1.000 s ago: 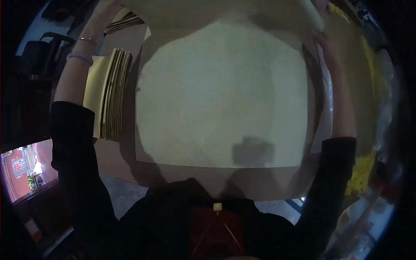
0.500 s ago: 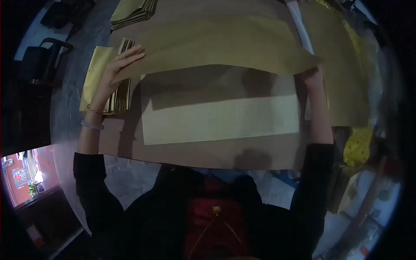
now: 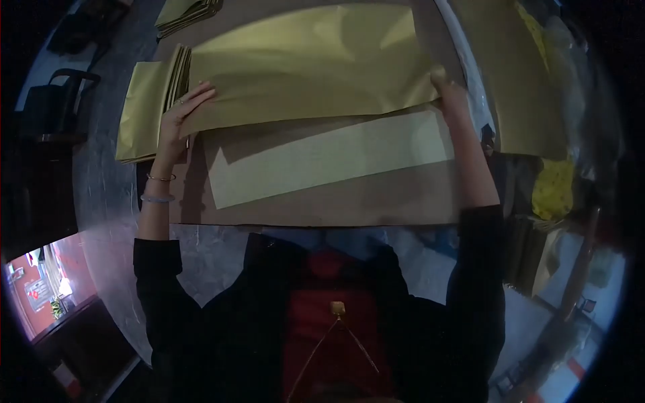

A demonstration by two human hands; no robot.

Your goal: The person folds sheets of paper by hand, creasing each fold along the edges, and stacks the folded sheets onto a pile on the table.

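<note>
The left hand [image 3: 180,121] has hold of the brown sheet [image 3: 309,77] at its near left corner, the fingers lying nearly straight and close together over the top; the thumb is hidden, so how tightly it presses cannot be told. The right hand [image 3: 451,97] is closed around the near right part of the same sheet, with the thumb on top and the other fingers mostly out of sight underneath.

The brown sheet spans the gap between the two hands above the middle of the counter [image 3: 336,205]. Its near edge is lifted and its surface is gently wavy. Below that edge a pale sheet [image 3: 329,151] lies flat on the counter, set at a slant, its far part covered by the brown sheet and a shadow falling across it.

On the left, just beside the left hand, sits a stack of folded brown paper [image 3: 142,111]; another paper stack [image 3: 187,15] lies at the far left. To the right of the right hand, a whitish strip [image 3: 474,77] runs along a large brown piece [image 3: 521,87], and a yellow bundle [image 3: 553,191] is nearer, at the right. A dark chair [image 3: 47,104] stands well apart on the left.
</note>
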